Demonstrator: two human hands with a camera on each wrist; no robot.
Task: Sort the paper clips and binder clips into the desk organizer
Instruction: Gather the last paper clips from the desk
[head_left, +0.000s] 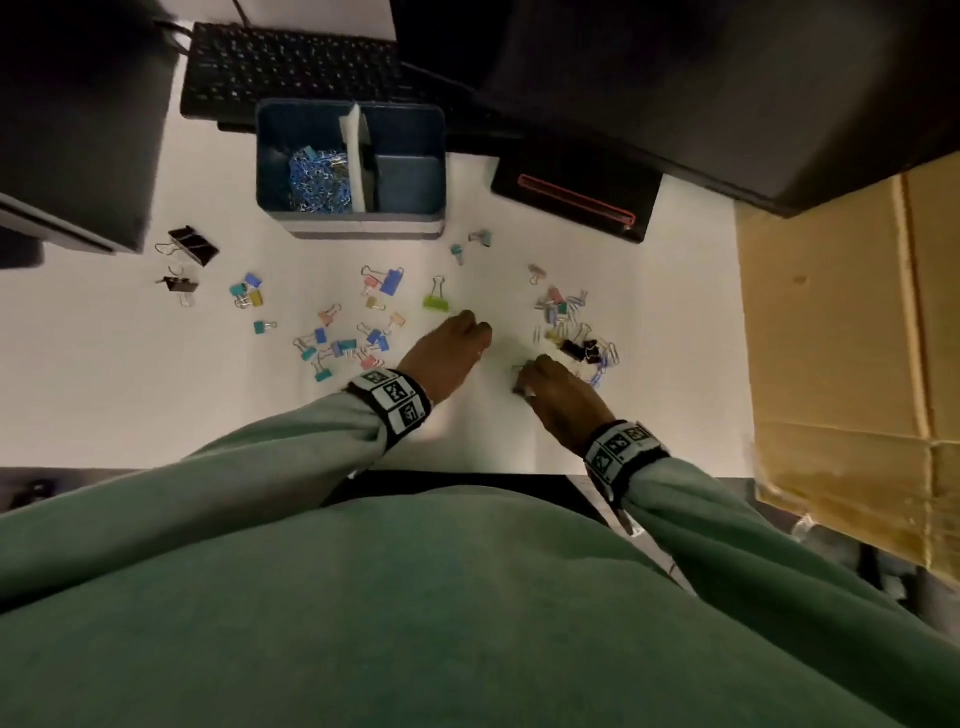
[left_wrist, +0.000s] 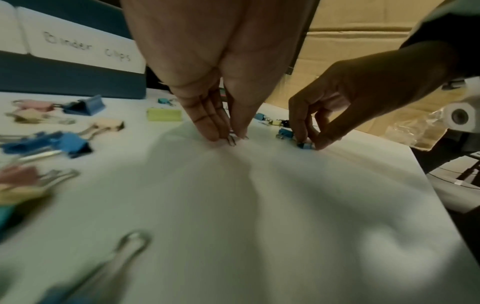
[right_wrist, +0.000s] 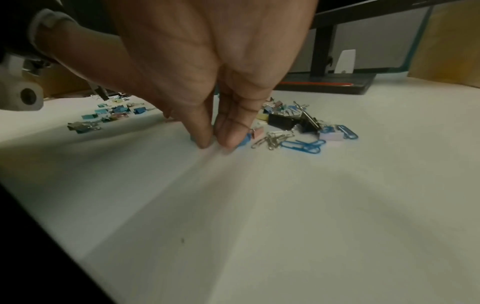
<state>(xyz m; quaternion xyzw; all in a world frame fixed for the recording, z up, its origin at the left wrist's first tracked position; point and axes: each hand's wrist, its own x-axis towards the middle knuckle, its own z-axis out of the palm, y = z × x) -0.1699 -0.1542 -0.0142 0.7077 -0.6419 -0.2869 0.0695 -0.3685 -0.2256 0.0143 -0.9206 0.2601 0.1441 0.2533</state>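
The right hand (left_wrist: 345, 107) has thumb and fingertips pinched on a small blue binder clip (left_wrist: 304, 145) down on the white desk (head_left: 130, 395), at the near edge of the mixed pile of paper clips and binder clips (head_left: 574, 332). The left hand (left_wrist: 215, 98) has its fingers pressed together, tips on the desk at a small metal piece (left_wrist: 232, 140), likely a paper clip; whether it is truly gripped I cannot tell. Just beyond it lies a green binder clip (head_left: 435, 301), with more coloured binder clips (head_left: 348, 338) scattered to the left and two black ones (head_left: 188, 260) farther out. The blue desk organizer (head_left: 351, 221) stands at the back of the desk; its left compartment already holds a heap of blue and silver paper clips (head_left: 317, 179), and the right one looks empty, with a label reading "Binder Clips" (left_wrist: 85, 48) on its front. The risk, I'd judge, is the thin clip slipping from fingertips on the flat surface, or tangled neighbours being dragged along out of the pile. A mixed handful could also land a binder clip in with the paper clips, since the divider (head_left: 356, 156) is narrow.
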